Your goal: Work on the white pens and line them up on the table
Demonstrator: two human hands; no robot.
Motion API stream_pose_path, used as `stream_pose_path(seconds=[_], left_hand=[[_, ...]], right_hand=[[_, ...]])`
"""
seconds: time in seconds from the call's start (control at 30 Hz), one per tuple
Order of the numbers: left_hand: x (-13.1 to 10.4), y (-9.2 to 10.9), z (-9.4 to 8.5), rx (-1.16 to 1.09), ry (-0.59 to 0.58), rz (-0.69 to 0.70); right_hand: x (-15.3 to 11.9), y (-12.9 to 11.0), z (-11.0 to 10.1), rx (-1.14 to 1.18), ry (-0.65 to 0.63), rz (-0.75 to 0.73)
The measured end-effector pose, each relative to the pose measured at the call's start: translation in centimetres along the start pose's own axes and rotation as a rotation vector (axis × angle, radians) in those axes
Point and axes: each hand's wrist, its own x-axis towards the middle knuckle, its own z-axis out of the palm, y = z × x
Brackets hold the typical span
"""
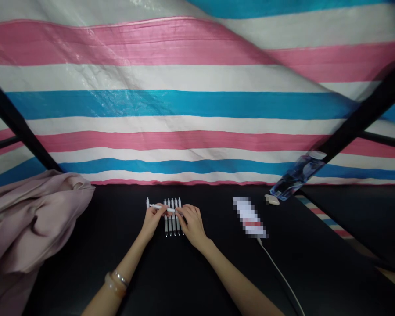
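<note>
1. One white pen (pixel 158 206) is pinched between the fingertips of the left hand (pixel 153 218) and right hand (pixel 191 223), over the row.
2. Five pens (pixel 172 224) lie side by side on the black table (pixel 118 232).
3. One white pen end (pixel 148 202) shows beside the left hand.
4. Rightward: one phone (pixel 250 218), one cable (pixel 279 271), one bottle (pixel 298 176), contents unclear.

2 bare forearms reach forward, converging. Left hand (pixel 154 216), right hand (pixel 190 221) close together, fingers bent inward, pinching. Left wrist (pixel 127 270) wears 2 bracelets (pixel 116 281).
</note>
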Motion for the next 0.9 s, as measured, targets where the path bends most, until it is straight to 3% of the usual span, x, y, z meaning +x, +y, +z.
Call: stream_pose_path(seconds=[0.27, 0.37, 0.47, 0.57, 0.63, 0.9], left_hand=[[-0.3, -0.4, 0.6, 0.038, 0.027, -0.004], [-0.5, -0.6, 0.5, 0.174, 0.217, 0.151], [-0.9, -0.4, 0.1, 0.519, 0.367, 0.397], [-1.3, 0.2, -0.2, 0.875, 0.311, 0.581], [-1.5, 0.5, -0.2, 0.993, 0.248, 0.642], [-1.5, 0.6, 0.0, 0.994, 0.127, 0.645]], right_hand=[[-0.2, 0.3, 0.3, 0.062, 0.087, -0.005], [-0.3, 0.5, 0.4, 0.072, 0.112, 0.015], [-0.3, 0.5, 0.5, 0.064, 0.123, 0.031], [-0.3, 0.4, 0.4, 0.053, 0.122, 0.028], [-0.3, 0.3, 0.3, 0.045, 0.126, 0.018], [-0.1, 0.4, 0.2, 0.016, 0.186, 0.021]])
